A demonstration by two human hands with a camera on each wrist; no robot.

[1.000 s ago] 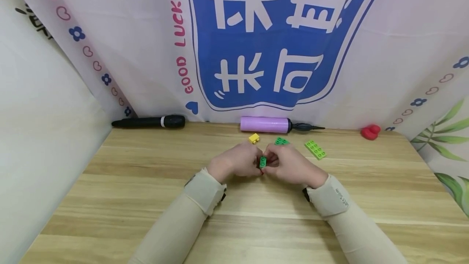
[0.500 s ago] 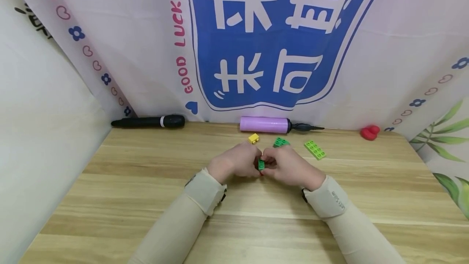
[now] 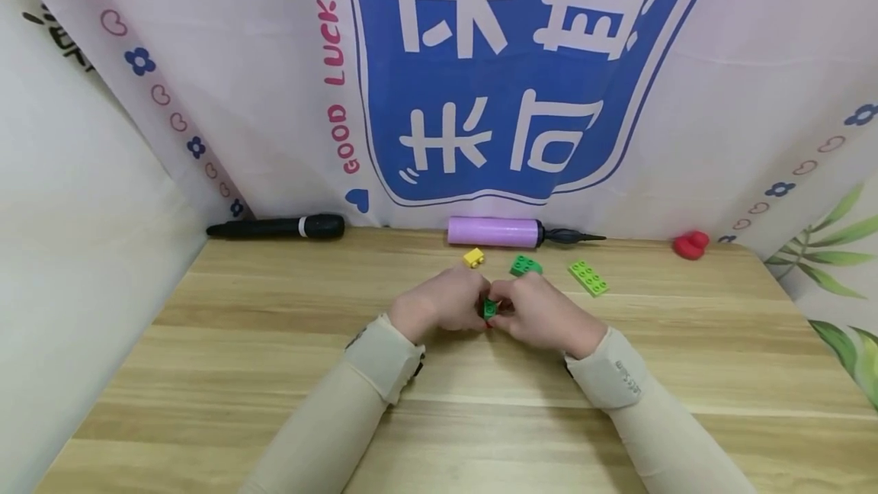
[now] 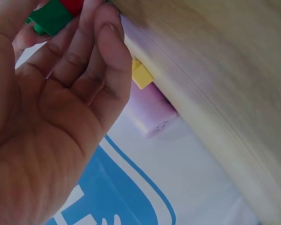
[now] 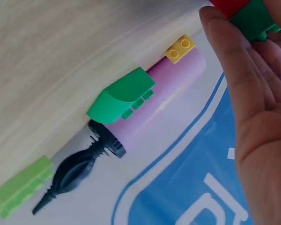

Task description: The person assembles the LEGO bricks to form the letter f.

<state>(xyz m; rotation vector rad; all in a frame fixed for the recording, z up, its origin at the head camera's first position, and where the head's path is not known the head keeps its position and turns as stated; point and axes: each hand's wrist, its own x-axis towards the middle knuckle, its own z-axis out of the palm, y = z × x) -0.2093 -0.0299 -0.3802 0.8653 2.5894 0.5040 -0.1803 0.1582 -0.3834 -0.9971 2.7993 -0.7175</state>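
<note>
Between the two hands, near the table's middle, a small green toy brick sits against a red toy brick, studs facing up in the head view. The left hand grips this pair from the left with bent fingers. From the right, the right hand pinches it between thumb and fingers. In the right wrist view, the red brick is by a fingertip and the green one nearer the thumb. Fingers hide much of both bricks, so which brick each fingertip presses on is unclear.
Behind the hands lie a yellow brick, a curved green brick and a lime-green brick. Along the back edge are a black pen-shaped object, a purple hand pump and a red rounded object. A printed cloth hangs behind.
The right hand has shifted slightly left, showing more of the curved green brick behind it. The held green brick has moved a little left and down. The left hand stays nearly still.
</note>
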